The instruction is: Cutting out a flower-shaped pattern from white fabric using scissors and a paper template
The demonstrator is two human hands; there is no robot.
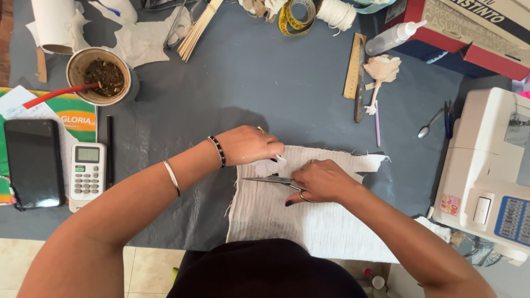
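A grey table cover [265, 83] bears everything; at its right edge stands a white sewing machine [486, 171], and a white ribbed cloth [276, 212] lies at the near middle, hanging over the front edge. On that cloth the right hand [323, 181] has its fingers curled through the handles of steel scissors [273, 179], whose blades lie almost closed, pointing left. The left hand [251, 144] pinches a small white fabric scrap [269, 165] between fingertips just above the blades. At the far left lie a black phone [34, 163], a white remote [87, 175] and a cup of yerba mate [102, 76]
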